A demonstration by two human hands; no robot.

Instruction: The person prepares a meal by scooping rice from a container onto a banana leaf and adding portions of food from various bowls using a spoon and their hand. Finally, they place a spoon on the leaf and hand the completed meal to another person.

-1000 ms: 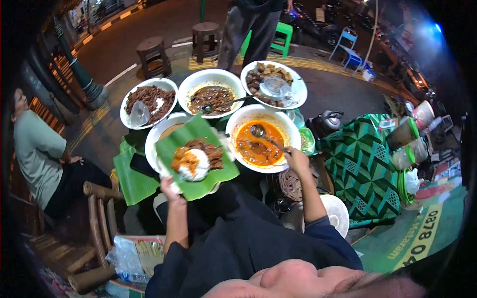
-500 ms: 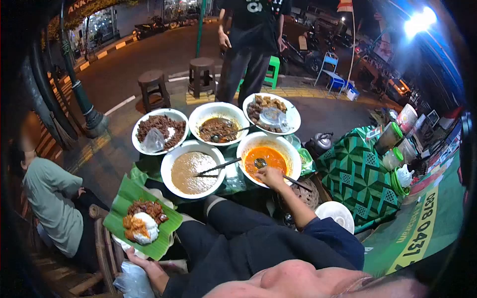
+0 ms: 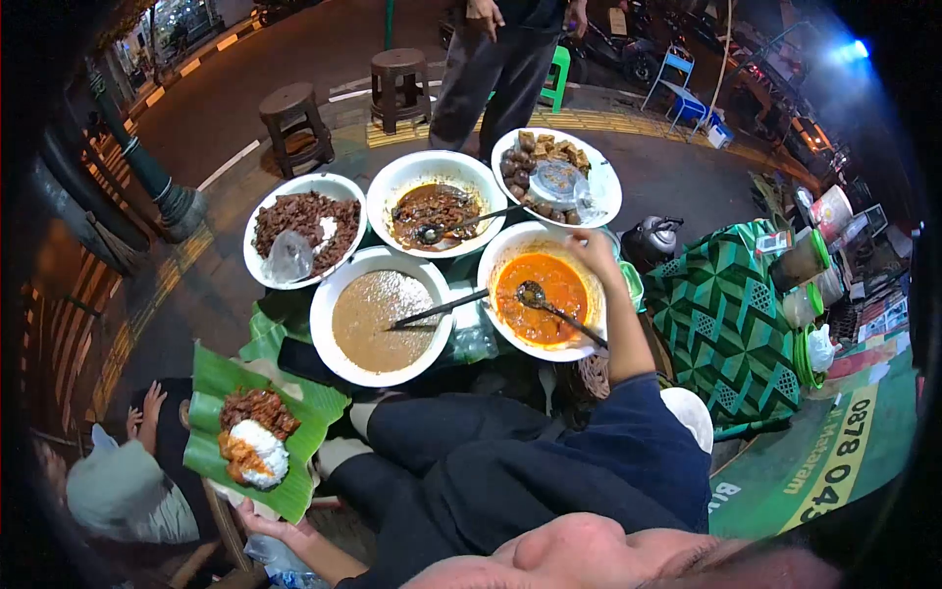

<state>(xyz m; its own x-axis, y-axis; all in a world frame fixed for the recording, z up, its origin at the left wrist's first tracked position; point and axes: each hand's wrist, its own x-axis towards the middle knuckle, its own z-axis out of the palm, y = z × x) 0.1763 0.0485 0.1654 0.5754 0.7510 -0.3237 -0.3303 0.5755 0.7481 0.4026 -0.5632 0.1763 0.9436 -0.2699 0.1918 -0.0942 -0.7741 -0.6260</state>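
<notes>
My left hand [image 3: 273, 528] supports a green banana leaf [image 3: 312, 401] from below, at lower left. White rice [image 3: 263, 454], dark shredded food and orange-brown pieces lie on the leaf. My right hand [image 3: 595, 253] is over the far right rim of a white bowl of orange curry [image 3: 549, 339], its fingers loosely bent and pointing toward the bowl of brown eggs and tofu [image 3: 557, 147]. Nothing shows in those fingers. A black ladle [image 3: 531, 294] rests in the curry, its handle leaning over the near right rim.
A bowl of greyish sauce [image 3: 383, 324], a bowl of dark stew [image 3: 437, 201] and a bowl of shredded brown food [image 3: 306, 226] stand alongside. A metal kettle [image 3: 655, 239] is at right, beside a green patterned cloth [image 3: 731, 329]. One person stands beyond the bowls; another sits at left.
My right hand has let go of the curry ladle and moved up and right, to the bowl's far rim. The view has shifted. The person at left has bent lower.
</notes>
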